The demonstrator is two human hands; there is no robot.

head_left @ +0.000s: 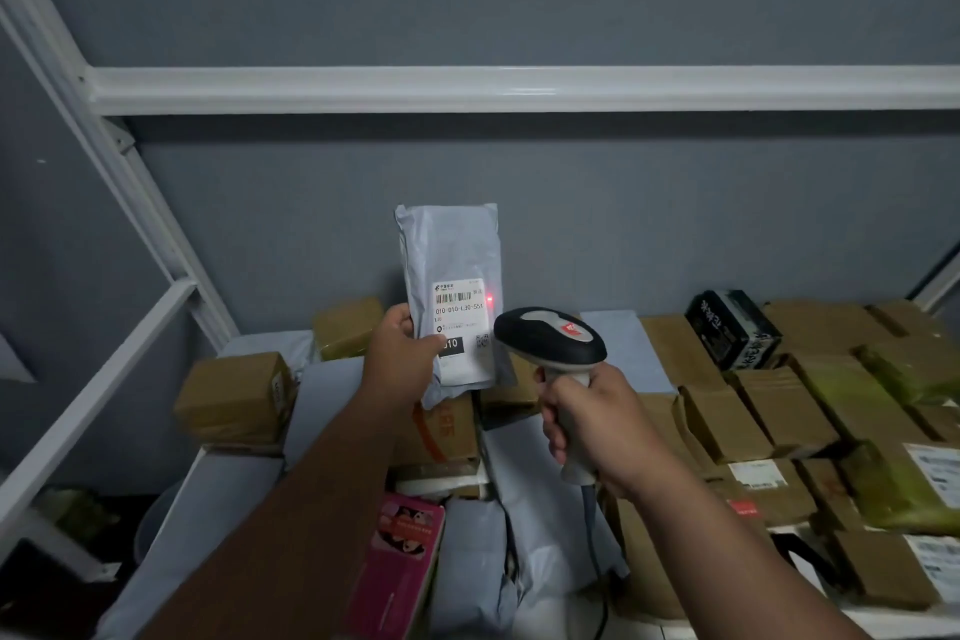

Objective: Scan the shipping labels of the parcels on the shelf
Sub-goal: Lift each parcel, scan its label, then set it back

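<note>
- One grey mailer parcel (449, 296) is held upright above the shelf (171, 499) by the left hand (400, 353), so that its shipping label (461, 327) is turned toward the camera and the scanner
- The left grip is closed on the parcel's lower left edge, with the thumb laid over the label's bottom corner; part of the print is covered there
- The barcode scanner (556, 353) is gripped at its handle by the right hand (587, 423), fingers curled round it, its head aimed at the label from just beside the parcel
- A red dot (490, 298) is seen at the right end of the barcode, which suggests a scan under way, though no result can be confirmed
- Many other parcels, brown boxes (753, 410) and grey bags, are left lying on the shelf below; most of their labels are hidden, turned away or too dim to be read
- The scanner's cable is cut off at the lower frame edge
</note>
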